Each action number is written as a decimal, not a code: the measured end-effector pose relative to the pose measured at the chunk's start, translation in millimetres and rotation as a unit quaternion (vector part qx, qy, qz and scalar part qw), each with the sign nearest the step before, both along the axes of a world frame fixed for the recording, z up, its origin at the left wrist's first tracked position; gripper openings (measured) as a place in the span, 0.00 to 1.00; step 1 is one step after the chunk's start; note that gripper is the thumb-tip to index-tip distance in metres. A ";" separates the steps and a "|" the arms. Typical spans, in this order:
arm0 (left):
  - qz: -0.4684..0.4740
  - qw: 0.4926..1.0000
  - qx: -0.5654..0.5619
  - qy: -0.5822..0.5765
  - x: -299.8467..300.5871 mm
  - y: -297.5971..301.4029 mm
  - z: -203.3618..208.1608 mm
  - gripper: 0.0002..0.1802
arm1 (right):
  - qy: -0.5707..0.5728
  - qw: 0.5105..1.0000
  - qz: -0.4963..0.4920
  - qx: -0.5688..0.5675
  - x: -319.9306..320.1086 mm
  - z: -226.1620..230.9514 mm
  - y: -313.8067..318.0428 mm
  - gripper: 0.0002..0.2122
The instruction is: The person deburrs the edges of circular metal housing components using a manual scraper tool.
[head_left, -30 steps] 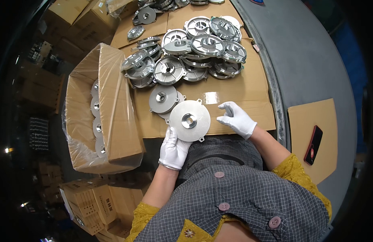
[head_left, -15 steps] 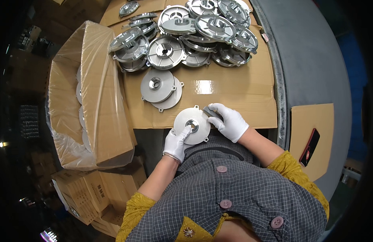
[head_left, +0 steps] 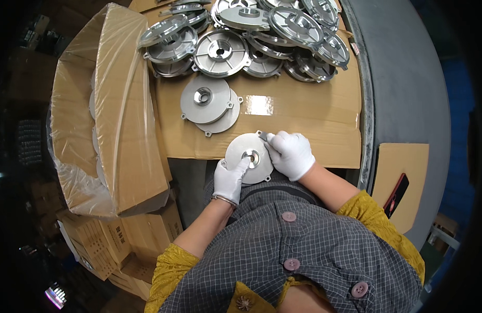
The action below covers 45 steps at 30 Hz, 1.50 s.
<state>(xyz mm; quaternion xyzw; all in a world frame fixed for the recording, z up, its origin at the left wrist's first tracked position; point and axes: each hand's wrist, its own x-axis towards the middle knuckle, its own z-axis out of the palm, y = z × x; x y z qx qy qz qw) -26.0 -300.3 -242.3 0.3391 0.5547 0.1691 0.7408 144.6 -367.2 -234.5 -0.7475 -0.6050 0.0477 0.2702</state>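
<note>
A round silver metal cover [head_left: 238, 149] with small lugs on its rim lies flat near my lap, at the front edge of the cardboard. My left hand [head_left: 229, 181], in a white glove, grips its near left side, the thumb at the centre hole. Bunched at the cover's upper right rim, my gloved right hand [head_left: 294, 155] is closed on a small flat grey piece [head_left: 263, 136]. That piece shows only in part and touches the rim by a lug. Beyond it, two more metal covers [head_left: 203, 99] lie overlapped, smooth side up.
Many similar covers [head_left: 220, 52] are heaped at the far side of the cardboard sheet [head_left: 303, 115]. At left stands a plastic-lined carton [head_left: 129, 104] with discs inside. More cartons [head_left: 121, 245] sit below it. A phone [head_left: 396, 194] rests on cardboard at right.
My right hand has come in to the cover's rim and curled tighter round the grey piece. The left hand keeps its grip. The view has shifted slightly.
</note>
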 end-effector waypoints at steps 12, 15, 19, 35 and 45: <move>-0.028 0.999 0.042 0.013 -3.6 -0.8 -11.1 0.21 | -0.039 0.999 0.017 -0.003 3.1 -1.2 -13.8 0.02; -0.024 0.999 0.016 0.021 1.2 4.2 4.9 0.20 | -0.064 0.997 0.031 0.009 4.7 -2.0 -2.0 0.02; -0.025 0.999 0.022 0.014 -1.3 2.1 -3.1 0.19 | -0.070 0.996 0.048 -0.003 5.8 3.7 -5.0 0.02; -0.022 1.000 -0.008 0.013 -0.7 4.1 3.5 0.21 | -0.101 0.993 0.068 -0.009 9.2 3.4 1.4 0.05; -0.027 0.999 0.004 -0.018 -3.7 4.9 -4.5 0.19 | -0.094 0.993 0.063 -0.016 7.3 6.8 -2.3 0.04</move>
